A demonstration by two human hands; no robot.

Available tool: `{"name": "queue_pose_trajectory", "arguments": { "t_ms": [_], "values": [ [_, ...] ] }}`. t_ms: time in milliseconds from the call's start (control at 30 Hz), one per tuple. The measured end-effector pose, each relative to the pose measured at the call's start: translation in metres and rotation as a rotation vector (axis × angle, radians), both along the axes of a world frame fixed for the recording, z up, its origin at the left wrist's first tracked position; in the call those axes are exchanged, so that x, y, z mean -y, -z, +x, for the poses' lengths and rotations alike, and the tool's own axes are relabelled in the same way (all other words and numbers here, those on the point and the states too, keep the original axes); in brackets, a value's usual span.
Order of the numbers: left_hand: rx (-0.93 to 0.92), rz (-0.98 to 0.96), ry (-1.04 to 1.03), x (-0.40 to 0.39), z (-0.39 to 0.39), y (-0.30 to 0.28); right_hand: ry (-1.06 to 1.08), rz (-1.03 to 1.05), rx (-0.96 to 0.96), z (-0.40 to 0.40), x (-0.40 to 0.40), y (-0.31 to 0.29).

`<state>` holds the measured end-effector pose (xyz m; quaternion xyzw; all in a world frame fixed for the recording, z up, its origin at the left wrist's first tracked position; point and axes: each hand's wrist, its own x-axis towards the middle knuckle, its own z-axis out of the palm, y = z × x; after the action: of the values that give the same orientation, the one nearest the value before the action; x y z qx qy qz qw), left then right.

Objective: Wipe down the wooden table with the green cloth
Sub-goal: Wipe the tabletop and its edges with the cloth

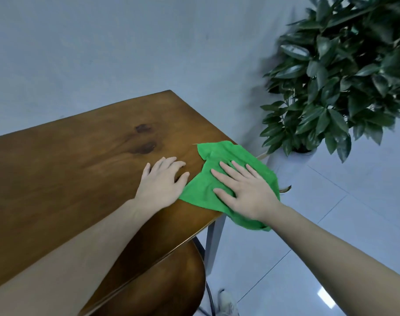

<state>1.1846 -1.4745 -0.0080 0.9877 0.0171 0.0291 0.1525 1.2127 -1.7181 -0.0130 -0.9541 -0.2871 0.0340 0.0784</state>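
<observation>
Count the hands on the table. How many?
2. The left hand rests on the bare table; the right hand presses flat on the cloth at the table's corner.

Free room and obstacles on and around the wooden desk [69, 169].

The desk surface lies bare to the left of and beyond the left hand [161, 181], as far as the wall [103, 49] that borders its far edge. The right hand [244, 192] lies flat on the green cloth [219, 151] at the desk's right end, where the cloth overhangs the edge. Past that edge open tiled floor [320, 224] gives passage, bounded farther back by a leafy potted plant [336, 71] near the corner. A wooden chair seat [171, 281] sits below the near edge.
</observation>
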Motion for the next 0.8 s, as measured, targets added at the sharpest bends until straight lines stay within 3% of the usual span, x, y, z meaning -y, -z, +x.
{"name": "queue_pose_trajectory", "arguments": {
  "t_ms": [200, 467, 800],
  "values": [
    [-0.003, 0.024, 0.009, 0.0, 0.026, -0.003, 0.042, -0.094, -0.084, 0.049, -0.012, -0.007],
    [0.015, 0.031, -0.098, -0.008, 0.115, 0.0, -0.08, -0.074, -0.096, 0.155, -0.067, -0.006],
    [0.158, -0.17, -0.336, -0.057, 0.23, -0.004, -0.193, -0.019, -0.118, 0.307, -0.183, 0.0]
  ]
}}
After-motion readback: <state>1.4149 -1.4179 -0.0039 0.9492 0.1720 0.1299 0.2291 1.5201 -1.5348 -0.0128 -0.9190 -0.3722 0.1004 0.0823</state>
